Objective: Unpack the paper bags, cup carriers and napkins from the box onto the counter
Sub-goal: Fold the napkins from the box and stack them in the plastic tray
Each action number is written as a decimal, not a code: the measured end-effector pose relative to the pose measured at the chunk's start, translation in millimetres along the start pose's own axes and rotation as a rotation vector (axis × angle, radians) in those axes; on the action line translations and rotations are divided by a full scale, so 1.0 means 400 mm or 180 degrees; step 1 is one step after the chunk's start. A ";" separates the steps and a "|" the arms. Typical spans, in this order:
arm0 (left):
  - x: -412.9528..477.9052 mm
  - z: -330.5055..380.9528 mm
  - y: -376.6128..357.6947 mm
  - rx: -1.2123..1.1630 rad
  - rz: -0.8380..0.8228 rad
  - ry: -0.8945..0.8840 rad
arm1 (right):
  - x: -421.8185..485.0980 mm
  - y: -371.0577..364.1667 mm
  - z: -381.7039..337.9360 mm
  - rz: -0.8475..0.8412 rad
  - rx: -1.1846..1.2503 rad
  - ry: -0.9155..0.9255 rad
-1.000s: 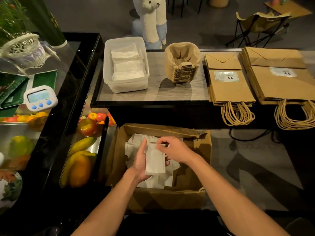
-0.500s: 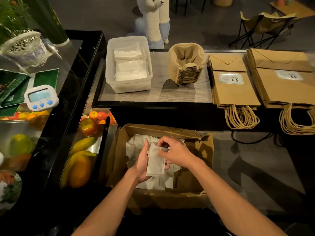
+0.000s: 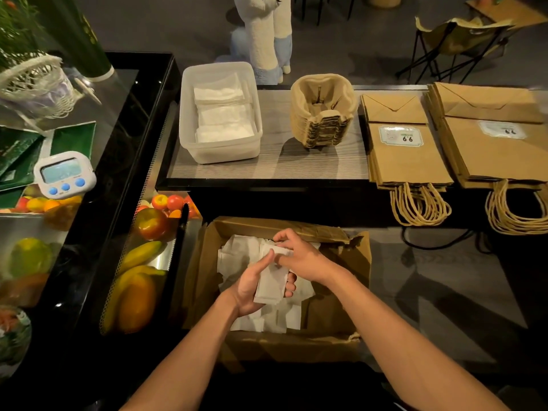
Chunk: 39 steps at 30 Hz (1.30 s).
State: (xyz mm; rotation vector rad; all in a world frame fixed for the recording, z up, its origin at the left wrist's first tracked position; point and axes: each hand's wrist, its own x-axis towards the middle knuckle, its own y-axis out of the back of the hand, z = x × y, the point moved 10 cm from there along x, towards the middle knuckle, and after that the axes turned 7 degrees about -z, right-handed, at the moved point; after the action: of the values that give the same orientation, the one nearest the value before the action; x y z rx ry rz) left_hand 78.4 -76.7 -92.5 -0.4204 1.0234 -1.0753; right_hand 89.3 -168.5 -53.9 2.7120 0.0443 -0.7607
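An open cardboard box (image 3: pixel 332 315) on the floor holds loose white napkins (image 3: pixel 237 256). Over it my left hand (image 3: pixel 252 286) grips a small stack of napkins (image 3: pixel 271 284), thumb on top and fingers curled underneath. My right hand (image 3: pixel 299 256) pinches the top end of that stack. On the counter (image 3: pixel 272 167) stand a clear plastic tub (image 3: pixel 219 149) with folded napkins, a stack of brown cup carriers (image 3: pixel 321 111), and two piles of brown paper bags (image 3: pixel 403 152) (image 3: pixel 498 149) with twine handles hanging over the front edge.
A black display case (image 3: pixel 118 185) with fruit stands left of the box. On it lie a white timer (image 3: pixel 63 173), green leaflets and a white basket. Behind the counter are a plush alpaca (image 3: pixel 264 34) and a folding chair (image 3: pixel 453 40). Grey floor lies right of the box.
The napkin stack in my left hand has tilted and closed up a little. My right hand has slid along its top end. The view has shifted slightly.
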 end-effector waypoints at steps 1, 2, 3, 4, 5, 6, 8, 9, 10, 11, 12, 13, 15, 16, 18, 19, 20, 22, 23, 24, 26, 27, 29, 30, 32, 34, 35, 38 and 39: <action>-0.002 -0.005 0.002 0.0008 0.0030 0.0058 | 0.004 -0.003 0.010 -0.0042 0.0106 -0.0075; -0.005 -0.009 0.004 -0.0051 0.0064 0.0107 | 0.006 -0.002 0.016 -0.0040 0.0181 -0.0096; -0.008 -0.011 0.005 -0.0141 0.0109 0.0133 | 0.007 -0.001 0.019 -0.0014 0.0259 -0.0075; -0.010 -0.012 0.007 -0.0232 0.0116 0.0149 | 0.009 0.000 0.026 0.0006 0.0367 -0.0045; -0.012 -0.011 0.002 -0.0312 0.0065 0.0163 | 0.008 0.000 0.029 -0.0002 0.0491 -0.0009; -0.013 -0.012 -0.006 -0.0382 -0.0022 0.0186 | 0.009 -0.003 0.037 -0.0027 0.0582 -0.0007; -0.010 -0.019 -0.007 -0.0406 -0.0067 0.0276 | 0.006 -0.010 0.050 -0.0039 0.0681 -0.0032; -0.010 -0.022 -0.004 -0.0366 -0.0008 0.0315 | 0.003 -0.012 0.062 0.0038 0.0795 -0.0078; -0.009 -0.025 0.006 -0.0337 0.0088 0.0328 | 0.001 -0.007 0.079 0.0221 0.0979 -0.0146; -0.009 -0.027 0.021 -0.0359 0.0211 0.0295 | -0.007 0.005 0.108 0.0521 0.1170 -0.0294; -0.009 -0.028 0.047 -0.0435 0.0413 0.0207 | -0.020 0.017 0.147 0.0881 0.1305 -0.0515; -0.012 -0.028 0.077 -0.0535 0.0644 0.0091 | -0.041 0.027 0.186 0.1211 0.1317 -0.0782; -0.023 -0.030 0.137 -0.0661 0.1040 -0.0120 | -0.075 0.015 0.256 0.1372 0.1068 -0.1378; -0.029 -0.031 0.156 -0.0643 0.1145 -0.0179 | -0.081 -0.006 0.285 0.1252 0.0956 -0.1649; -0.039 -0.040 0.181 -0.0498 0.1291 -0.0183 | -0.079 -0.057 0.319 0.0891 0.0846 -0.1969; -0.043 -0.043 0.184 -0.0444 0.1344 -0.0170 | -0.070 -0.079 0.329 0.0766 0.0847 -0.2019; -0.047 -0.047 0.188 -0.0418 0.1407 -0.0152 | -0.061 -0.095 0.334 0.0721 0.0911 -0.2026; -0.049 -0.054 0.193 -0.0451 0.1476 -0.0137 | -0.051 -0.111 0.338 0.0819 0.1447 -0.1998; -0.050 -0.057 0.196 -0.0479 0.1514 -0.0134 | -0.050 -0.113 0.337 0.0915 0.1796 -0.1971; -0.052 -0.059 0.201 -0.0493 0.1560 -0.0128 | -0.048 -0.113 0.338 0.0987 0.2032 -0.1935; -0.051 -0.057 0.208 -0.0498 0.1604 -0.0141 | -0.045 -0.096 0.334 0.1043 0.1922 -0.1795; -0.051 -0.055 0.210 -0.0477 0.1616 -0.0156 | -0.045 -0.084 0.333 0.1056 0.1685 -0.1736; -0.050 -0.051 0.212 -0.0439 0.1634 -0.0171 | -0.046 -0.064 0.326 0.1093 0.1218 -0.1614; -0.050 -0.050 0.213 -0.0432 0.1646 -0.0170 | -0.051 -0.055 0.321 0.1114 0.0991 -0.1572; -0.048 -0.047 0.210 -0.0431 0.1662 -0.0163 | -0.060 -0.038 0.316 0.1158 0.0516 -0.1558; -0.044 -0.047 0.206 -0.0425 0.1653 -0.0143 | -0.070 -0.022 0.306 0.1237 0.0208 -0.1552; -0.043 -0.047 0.204 -0.0422 0.1652 -0.0132 | -0.069 -0.019 0.302 0.1260 0.0094 -0.1530; -0.041 -0.048 0.202 -0.0371 0.1665 -0.0095 | -0.064 -0.009 0.291 0.1357 -0.0272 -0.1523; -0.041 -0.049 0.202 -0.0351 0.1676 -0.0087 | -0.063 -0.002 0.284 0.1434 -0.0451 -0.1501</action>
State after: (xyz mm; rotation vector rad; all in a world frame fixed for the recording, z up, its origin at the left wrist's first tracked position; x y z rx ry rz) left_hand 102.3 -21.9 -152.7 -0.2315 1.0926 -0.5423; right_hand 10.5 -202.2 -132.7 2.2193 -0.5743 -1.1652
